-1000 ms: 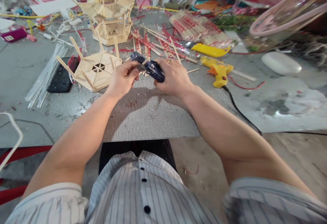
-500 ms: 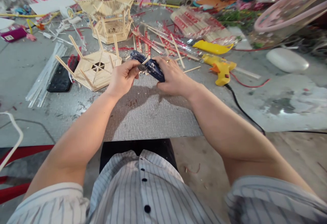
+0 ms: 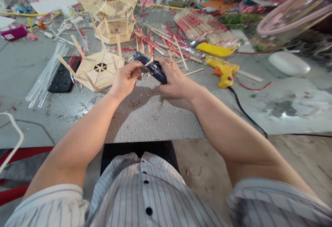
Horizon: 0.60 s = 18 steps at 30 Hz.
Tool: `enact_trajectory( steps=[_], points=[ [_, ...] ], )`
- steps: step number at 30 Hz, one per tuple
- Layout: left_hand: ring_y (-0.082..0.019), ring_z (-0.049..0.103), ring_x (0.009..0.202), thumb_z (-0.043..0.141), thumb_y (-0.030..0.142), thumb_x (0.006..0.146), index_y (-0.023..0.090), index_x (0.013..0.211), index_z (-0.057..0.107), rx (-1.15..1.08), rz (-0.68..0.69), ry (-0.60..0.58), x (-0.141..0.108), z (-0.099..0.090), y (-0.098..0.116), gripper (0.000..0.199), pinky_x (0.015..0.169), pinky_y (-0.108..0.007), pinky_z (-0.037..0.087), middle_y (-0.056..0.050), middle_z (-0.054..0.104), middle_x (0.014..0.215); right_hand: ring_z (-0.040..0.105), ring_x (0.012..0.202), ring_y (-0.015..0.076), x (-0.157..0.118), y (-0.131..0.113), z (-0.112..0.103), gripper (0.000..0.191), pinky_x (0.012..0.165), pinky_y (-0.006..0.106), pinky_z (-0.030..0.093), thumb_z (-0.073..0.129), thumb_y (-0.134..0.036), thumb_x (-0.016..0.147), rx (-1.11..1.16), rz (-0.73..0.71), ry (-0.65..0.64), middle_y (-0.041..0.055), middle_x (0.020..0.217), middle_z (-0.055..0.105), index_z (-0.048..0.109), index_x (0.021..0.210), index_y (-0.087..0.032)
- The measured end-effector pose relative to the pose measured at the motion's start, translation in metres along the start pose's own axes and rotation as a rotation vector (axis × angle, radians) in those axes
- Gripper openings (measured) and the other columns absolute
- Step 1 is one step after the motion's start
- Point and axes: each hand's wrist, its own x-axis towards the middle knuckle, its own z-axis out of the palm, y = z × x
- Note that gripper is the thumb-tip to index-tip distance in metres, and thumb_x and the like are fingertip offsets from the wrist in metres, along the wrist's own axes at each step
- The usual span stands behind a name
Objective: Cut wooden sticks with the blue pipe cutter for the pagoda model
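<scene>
A dark blue hand cutter (image 3: 159,76) with whitish marks is wrapped in my right hand (image 3: 176,76), its handle in the palm and its head pointing left. My left hand (image 3: 126,79) pinches a thin pale wooden stick (image 3: 148,63), which lies across the cutter's head. Most of the stick's near end is hidden by my fingers. Just left of that hand stands a hexagonal wooden stick base (image 3: 89,68) with several upright posts. Behind it rises a tiered pavilion model (image 3: 110,16) made of the same sticks.
A yellow glue gun (image 3: 223,69) with a black cord lies right of my hands, below a yellow-handled saw (image 3: 215,48). Loose sticks and red-marked wrappers (image 3: 166,44) lie beyond. Clear glue sticks (image 3: 48,76) and a black phone (image 3: 61,83) are at left; a white mouse-shaped object (image 3: 289,63) sits right.
Both hands keep their grip on the stick and the cutter, almost in place. The view has shifted very slightly; nothing else visibly differs.
</scene>
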Motion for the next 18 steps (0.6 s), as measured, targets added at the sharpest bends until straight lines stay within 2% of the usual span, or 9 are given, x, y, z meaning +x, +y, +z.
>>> enact_trajectory(
  steps=[4,7,18],
  points=[
    [-0.003,0.045,0.037,0.052,0.044,0.091,0.019,0.074,0.059,-0.101,-0.172,-0.073,0.001,0.001,0.013,0.031,0.038,-0.017,0.036,0.003,0.058,0.056,0.033,0.135,0.0339,0.0,-0.002,-0.005,0.083,0.108,0.06,0.028,0.057,-0.017,0.064,-0.02,-0.026,-0.008,0.0147,0.138,0.042,0.028,0.142,-0.023],
    [-0.004,0.045,0.036,0.051,0.045,0.091,0.018,0.071,0.057,-0.134,-0.24,-0.106,0.003,0.001,0.022,0.034,0.036,-0.017,0.035,0.002,0.058,0.054,0.032,0.135,0.0338,-0.001,-0.002,-0.007,0.083,0.108,0.061,0.027,0.057,-0.018,0.064,-0.038,-0.03,-0.001,0.0141,0.139,0.042,0.028,0.142,-0.024],
    [-0.003,0.044,0.036,0.051,0.051,0.09,0.018,0.068,0.052,-0.082,-0.202,-0.133,0.002,0.0,0.02,0.04,0.037,-0.016,0.034,0.004,0.056,0.052,0.045,0.124,0.0356,-0.001,-0.001,-0.007,0.068,0.103,0.057,0.033,0.054,-0.024,0.069,-0.07,-0.058,0.077,0.013,0.129,0.053,0.041,0.135,-0.02]
  ],
)
